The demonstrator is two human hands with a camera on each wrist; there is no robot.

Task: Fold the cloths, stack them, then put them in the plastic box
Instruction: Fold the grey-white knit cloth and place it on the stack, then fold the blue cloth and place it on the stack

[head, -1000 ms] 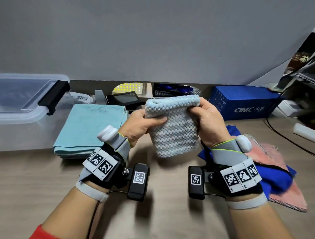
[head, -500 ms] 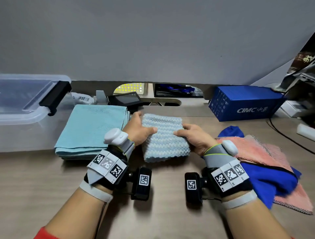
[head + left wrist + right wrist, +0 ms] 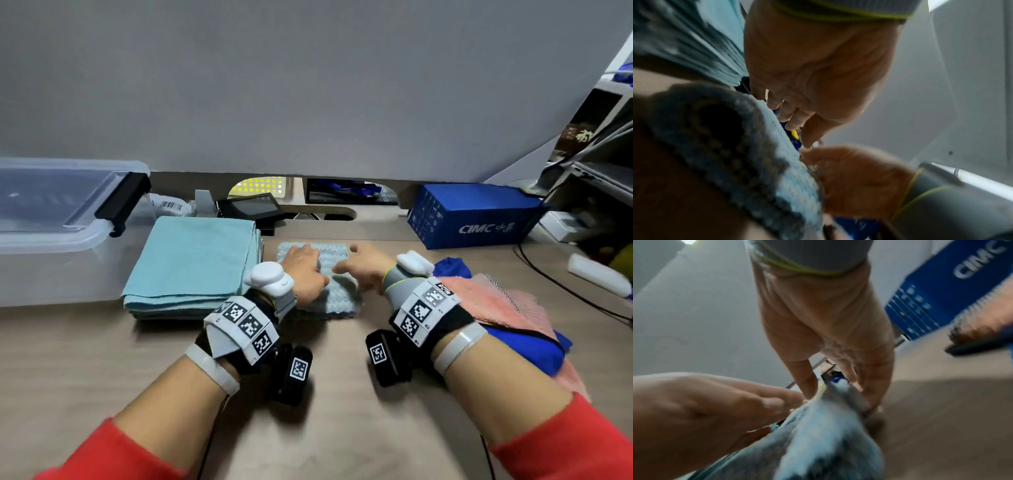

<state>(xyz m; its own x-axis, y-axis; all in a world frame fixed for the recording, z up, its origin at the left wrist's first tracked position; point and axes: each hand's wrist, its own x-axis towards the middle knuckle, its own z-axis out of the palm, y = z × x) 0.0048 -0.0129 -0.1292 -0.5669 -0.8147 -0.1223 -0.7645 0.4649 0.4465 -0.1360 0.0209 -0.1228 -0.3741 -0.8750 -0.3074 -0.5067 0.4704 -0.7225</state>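
A light blue and white knitted cloth (image 3: 337, 298) lies folded on the table between my hands. My left hand (image 3: 303, 265) lies palm down on its left half, with the fingers (image 3: 777, 105) straight and touching it. My right hand (image 3: 356, 267) is at the cloth's right side. In the right wrist view a ridge of the knitted cloth (image 3: 838, 402) stands between its thumb and fingers, which pinch it. A folded teal stack (image 3: 191, 263) lies just left of the cloth. The clear plastic box (image 3: 51, 240) stands at the far left.
A pink cloth (image 3: 496, 298) and a blue cloth (image 3: 527, 349) lie unfolded in a heap under my right wrist. A blue CIMC carton (image 3: 476, 216) stands behind them. A small screen (image 3: 253, 207) and cables sit along the back edge.
One second ago both hands held the knitted cloth upright in the air. They laid it flat on the table, and the left hand has since slid onto its top.
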